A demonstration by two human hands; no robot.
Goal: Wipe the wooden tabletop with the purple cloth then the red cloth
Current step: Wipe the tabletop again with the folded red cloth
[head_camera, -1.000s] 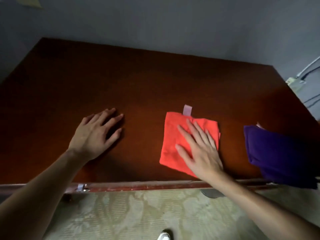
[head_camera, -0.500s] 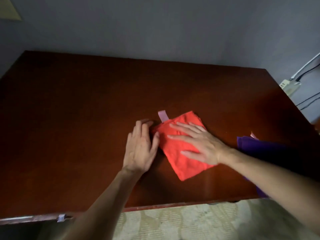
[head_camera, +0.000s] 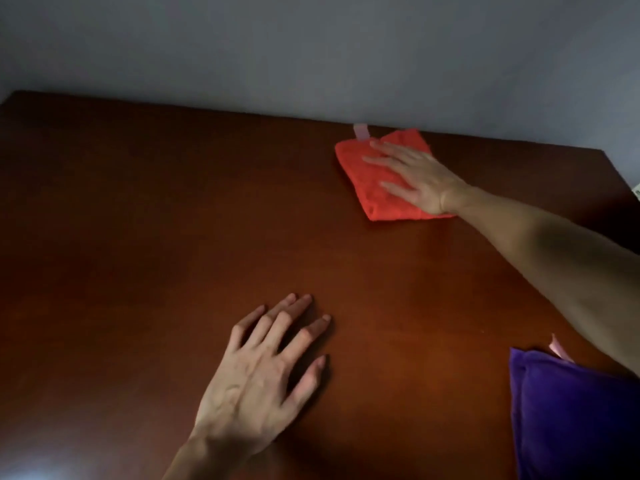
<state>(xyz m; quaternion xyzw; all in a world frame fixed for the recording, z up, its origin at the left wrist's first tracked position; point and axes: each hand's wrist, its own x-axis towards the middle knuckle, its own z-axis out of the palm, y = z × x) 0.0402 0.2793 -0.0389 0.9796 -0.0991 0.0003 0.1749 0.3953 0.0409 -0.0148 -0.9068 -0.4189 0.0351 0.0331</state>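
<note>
Right hand flat on red cloth, far worktop; left hand spread, grip empty; purple cloth near right.

Plain grey-blue wall in dim light, close behind a dark table.

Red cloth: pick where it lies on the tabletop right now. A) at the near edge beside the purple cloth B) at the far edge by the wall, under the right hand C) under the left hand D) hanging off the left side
B: the red cloth lies at the tabletop's far edge by the wall, the right hand pressing flat on it.
</note>
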